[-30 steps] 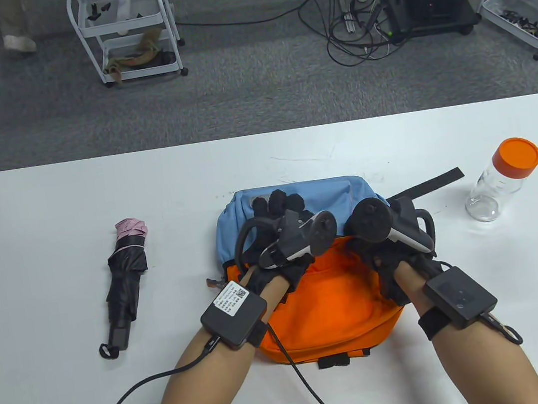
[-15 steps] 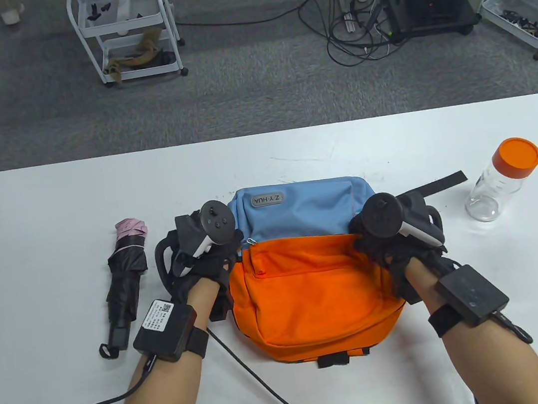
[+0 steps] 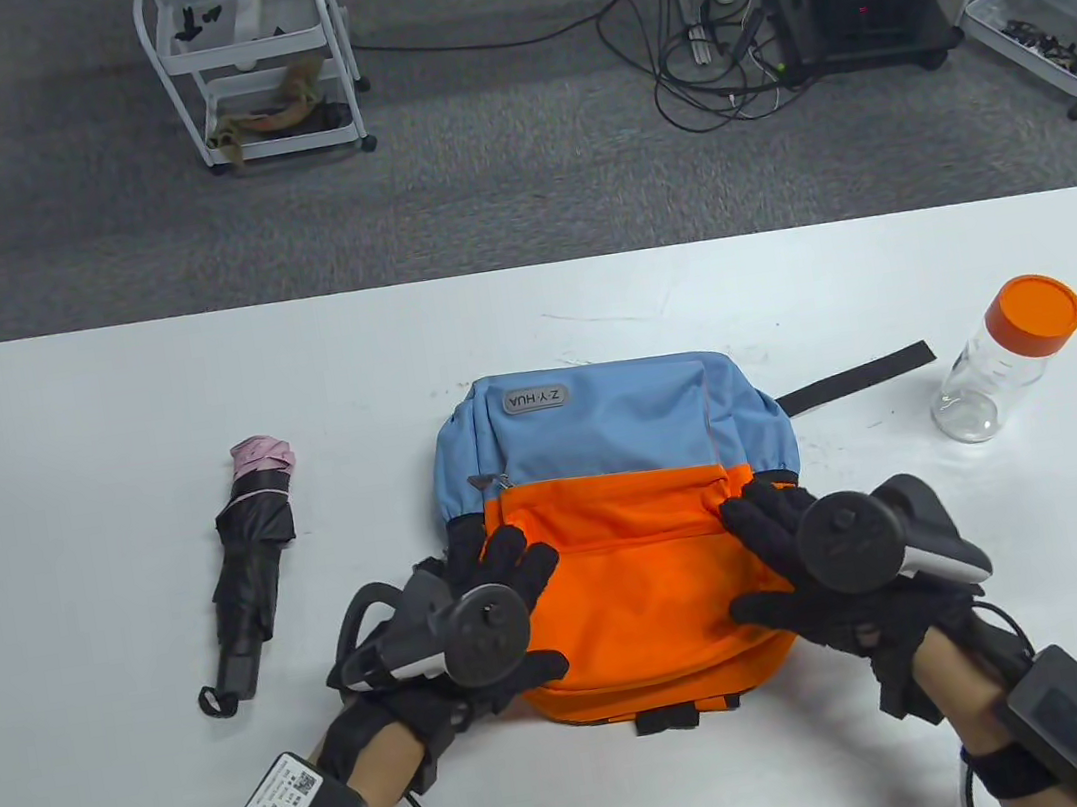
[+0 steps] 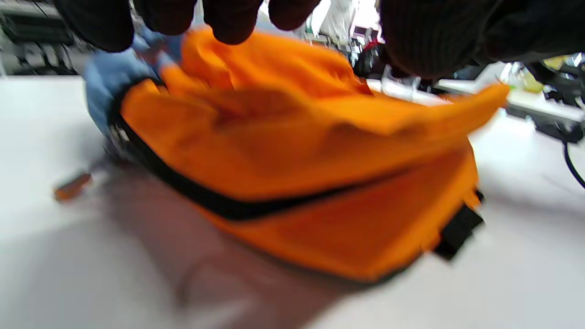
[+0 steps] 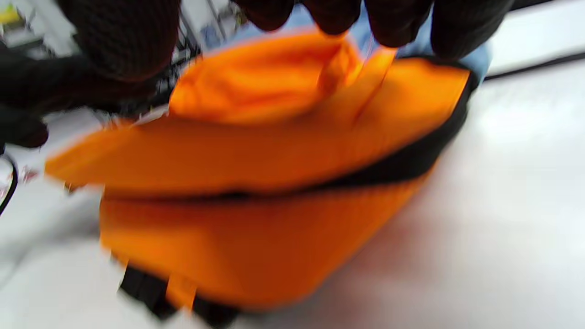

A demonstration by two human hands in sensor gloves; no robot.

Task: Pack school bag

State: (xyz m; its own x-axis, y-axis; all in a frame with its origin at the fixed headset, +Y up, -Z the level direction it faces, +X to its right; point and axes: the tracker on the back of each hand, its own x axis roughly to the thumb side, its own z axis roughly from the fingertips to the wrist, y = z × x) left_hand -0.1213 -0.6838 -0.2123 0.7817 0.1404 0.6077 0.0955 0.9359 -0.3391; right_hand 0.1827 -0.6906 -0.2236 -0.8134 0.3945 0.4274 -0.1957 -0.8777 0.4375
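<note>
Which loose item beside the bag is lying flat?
The folded umbrella, left of the backpack, lies flat; the orange-lidded clear jar on the right does not.

Black knit gloves [image 3: 833, 582], bare forearms [image 3: 1016, 757]

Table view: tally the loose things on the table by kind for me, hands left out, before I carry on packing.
Backpack: 1
Folded umbrella: 1
Clear bottle with an orange cap: 1
Total: 3
</note>
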